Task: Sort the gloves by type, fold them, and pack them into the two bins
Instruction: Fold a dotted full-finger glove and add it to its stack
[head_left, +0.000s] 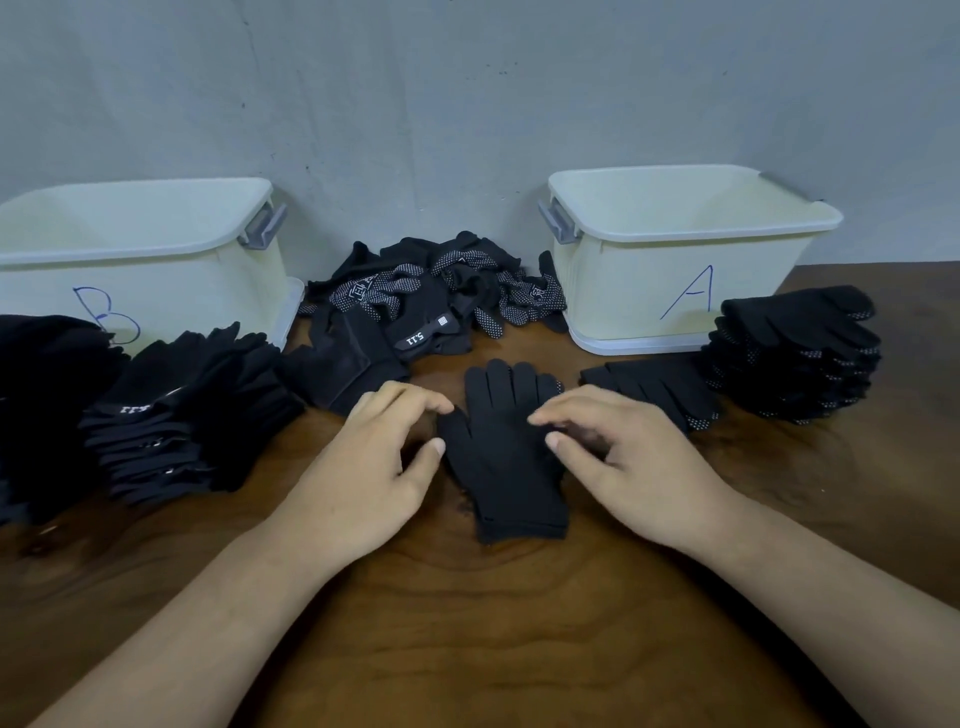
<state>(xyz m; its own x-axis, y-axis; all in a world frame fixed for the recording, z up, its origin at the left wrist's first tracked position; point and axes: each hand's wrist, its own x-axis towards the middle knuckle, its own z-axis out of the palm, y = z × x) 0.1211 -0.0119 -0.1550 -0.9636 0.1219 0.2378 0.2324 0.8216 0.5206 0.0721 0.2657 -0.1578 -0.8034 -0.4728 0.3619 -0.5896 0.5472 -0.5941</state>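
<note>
So the black glove (506, 457) lies flat on the wooden table (467, 649), right between both hands; left hand (379, 467) and right hand (628, 467) rest loosely curled at its edges, gripping nothing.

We see a black knit glove (506, 457) lying on a dark brown wood-grain surface (467, 639). Two pale cream bins with white rims stand at the back: bin B (156, 270) carries a blue handwritten letter B, and bin A (675, 280) a blue letter A. Both have grey handles. Between them lies a loose heap of gloves (436, 291), black, some patterned with small white dots, one bearing white "5.11" lettering. The stack of gloves (795, 353) at the right is black with white dots along its edges. The stack at the left (182, 405) is plain black with small white lettering. The wall (467, 104) is pale grey-blue.
</note>
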